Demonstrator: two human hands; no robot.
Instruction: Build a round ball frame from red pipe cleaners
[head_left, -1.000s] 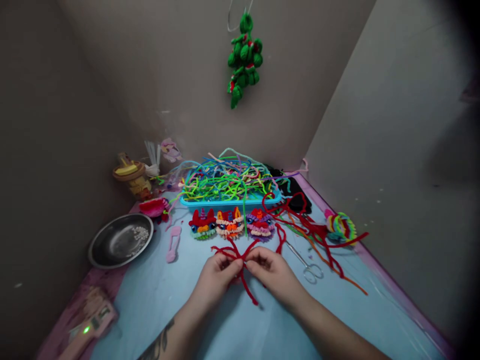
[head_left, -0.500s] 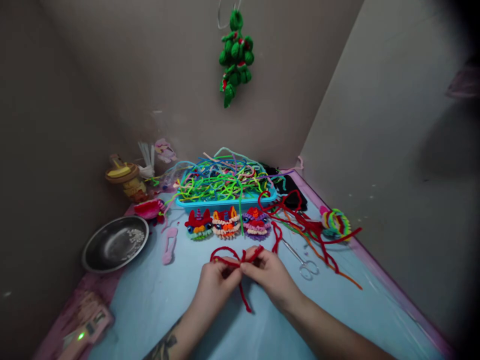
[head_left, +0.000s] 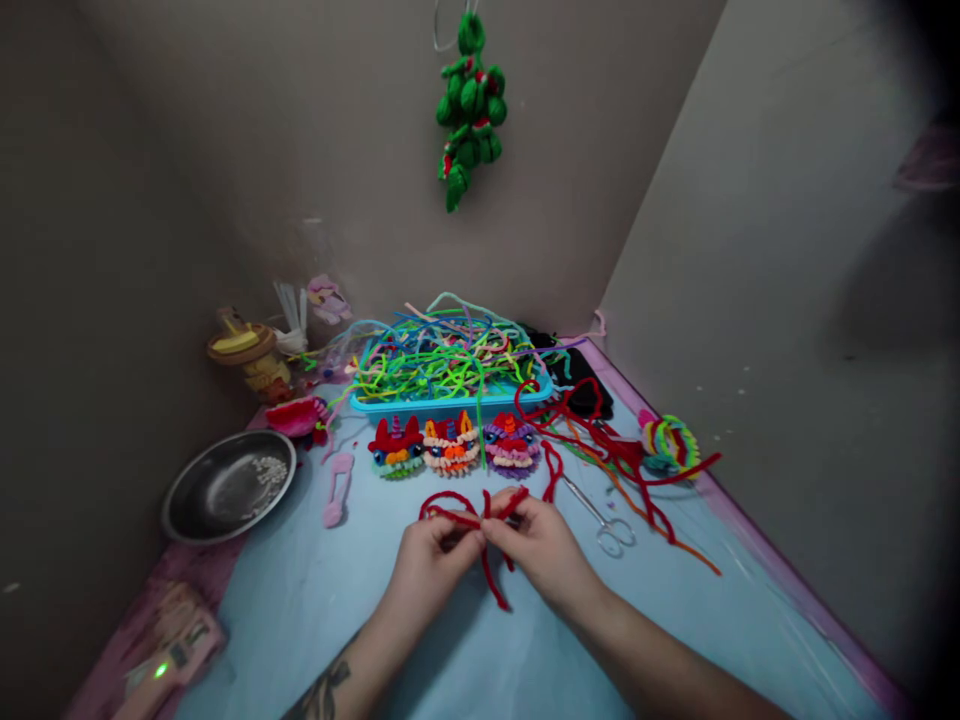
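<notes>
Both hands pinch a length of red pipe cleaner (head_left: 448,496) above the near middle of the table. My left hand (head_left: 435,565) is closed on its left part, where a loop curls out beyond the fingers. Close beside it, my right hand (head_left: 551,555) pinches the right part, and the fingertips nearly meet. Short red ends stick up between the hands, and a longer end hangs below them. Just beyond stand three fuzzy animal heads: one red and green (head_left: 397,450), one cream and orange (head_left: 451,446), one purple and pink (head_left: 512,446).
A blue tray (head_left: 450,410) heaped with coloured pipe cleaners stands behind the heads. To the right lie scissors (head_left: 600,515) and tangled red strands (head_left: 622,450). On the left are a metal bowl (head_left: 217,500), a pink clip (head_left: 339,490) and a pink glue gun (head_left: 176,650).
The hanging red end has swung slightly right, and a second short end now shows below my right fingers. Both hands stay close together in nearly the same place.
</notes>
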